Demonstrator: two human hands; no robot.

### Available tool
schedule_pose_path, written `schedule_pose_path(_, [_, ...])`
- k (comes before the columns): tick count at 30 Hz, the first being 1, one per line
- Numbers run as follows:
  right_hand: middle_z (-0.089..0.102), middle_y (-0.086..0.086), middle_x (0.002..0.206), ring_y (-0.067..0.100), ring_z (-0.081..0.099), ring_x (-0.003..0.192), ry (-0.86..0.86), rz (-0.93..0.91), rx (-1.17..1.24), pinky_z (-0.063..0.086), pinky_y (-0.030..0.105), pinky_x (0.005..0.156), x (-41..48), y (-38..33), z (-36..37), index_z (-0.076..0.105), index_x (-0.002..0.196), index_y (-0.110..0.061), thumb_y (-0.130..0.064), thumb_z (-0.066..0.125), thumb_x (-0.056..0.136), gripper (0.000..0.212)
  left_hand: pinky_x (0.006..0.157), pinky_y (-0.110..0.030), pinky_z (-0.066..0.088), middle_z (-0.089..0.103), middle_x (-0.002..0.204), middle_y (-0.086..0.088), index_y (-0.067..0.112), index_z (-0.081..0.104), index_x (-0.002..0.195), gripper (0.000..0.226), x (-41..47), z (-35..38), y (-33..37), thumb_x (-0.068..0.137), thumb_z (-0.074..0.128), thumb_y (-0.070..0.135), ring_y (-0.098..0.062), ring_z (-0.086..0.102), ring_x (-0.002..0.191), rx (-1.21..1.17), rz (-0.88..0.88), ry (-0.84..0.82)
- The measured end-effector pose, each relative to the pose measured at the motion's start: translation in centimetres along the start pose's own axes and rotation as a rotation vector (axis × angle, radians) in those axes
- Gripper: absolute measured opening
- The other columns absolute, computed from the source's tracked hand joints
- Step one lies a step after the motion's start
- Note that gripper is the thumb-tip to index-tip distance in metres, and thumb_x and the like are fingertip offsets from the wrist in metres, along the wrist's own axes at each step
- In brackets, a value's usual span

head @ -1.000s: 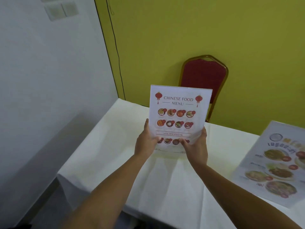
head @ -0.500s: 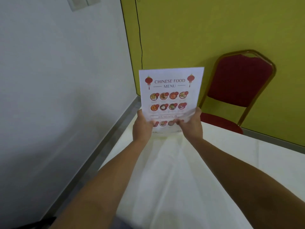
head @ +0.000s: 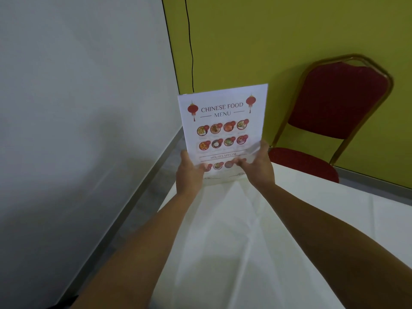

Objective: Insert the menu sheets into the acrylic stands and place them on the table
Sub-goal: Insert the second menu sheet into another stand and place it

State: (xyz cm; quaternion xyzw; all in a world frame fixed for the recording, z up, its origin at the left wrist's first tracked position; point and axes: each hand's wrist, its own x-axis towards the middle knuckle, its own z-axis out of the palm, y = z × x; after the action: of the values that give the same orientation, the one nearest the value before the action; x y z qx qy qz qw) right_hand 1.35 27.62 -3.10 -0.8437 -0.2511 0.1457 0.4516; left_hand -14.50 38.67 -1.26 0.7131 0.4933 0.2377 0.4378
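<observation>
Now both hands, left hand (head: 189, 172) and right hand (head: 257, 167), are gripping the bottom corners of the upright Chinese food menu stand (head: 223, 130), hovering just above the white-clothed surface (head: 234, 241) at its far-left corner

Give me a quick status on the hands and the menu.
Left hand and right hand both grip the menu stand low. Upright, above the table edge. Nothing blocking.
</observation>
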Motion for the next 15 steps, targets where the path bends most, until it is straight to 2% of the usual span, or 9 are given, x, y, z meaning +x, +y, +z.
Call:
schedule_pose_path(5, [0.06,0.004,0.128,0.028,0.06,0.115,-0.008,0.04,0.004,0.055,0.044,0.088,0.0,-0.1,0.1,0.029,0.136,-0.018,-0.031,0.082,0.076,0.081,0.068,-0.024,0.055,0.06,0.129,-0.001,0.021,0.036,0.132,0.062,0.1,0.3,-0.1,0.085,0.076,0.02,-0.021,0.065,0.111,-0.001,0.002,-0.008])
schedule_pose_path(8, [0.06,0.005,0.129,0.029,0.06,0.116,-0.028,0.053,-0.01,0.053,0.044,0.088,0.0,-0.5,-0.2,0.028,0.138,-0.017,-0.032,0.08,0.079,0.08,0.078,-0.036,0.059,0.058,0.132,-0.001,0.021,0.035,0.134,0.062,0.3,0.7,-0.2,0.086,0.074,0.017,-0.023,0.063,0.116,-0.016,0.006,-0.01])
schedule_pose_path(11, [0.057,0.002,0.135,0.027,0.057,0.121,-0.059,0.071,-0.072,0.051,0.042,0.09,-0.7,-0.5,-0.6,0.03,0.143,-0.018,-0.041,0.075,0.081,0.08,0.082,-0.043,0.06,0.056,0.133,-0.002,0.023,0.031,0.14,0.07,0.4,1.0,-0.6,0.085,0.074,0.016,-0.023,0.061,0.12,-0.012,0.012,0.024])
schedule_pose_path(13, [0.051,0.002,0.144,0.027,0.051,0.128,-0.076,0.069,-0.133,0.049,0.045,0.095,-1.7,-0.1,-1.1,0.028,0.148,-0.02,-0.048,0.07,0.082,0.083,0.081,-0.048,0.06,0.052,0.135,-0.003,0.029,0.024,0.145,0.081,0.1,0.8,-1.1,0.083,0.076,0.021,-0.026,0.06,0.122,-0.006,-0.011,0.055])
schedule_pose_path(15, [0.034,0.003,0.157,0.028,0.038,0.141,-0.117,0.07,-0.236,0.042,0.048,0.105,-2.9,0.6,-1.9,0.02,0.154,-0.019,-0.051,0.063,0.087,0.086,0.087,-0.054,0.056,0.046,0.142,-0.007,0.03,0.017,0.149,0.087,-0.9,0.8,-1.8,0.084,0.075,0.028,-0.032,0.055,0.127,0.045,-0.059,0.084])
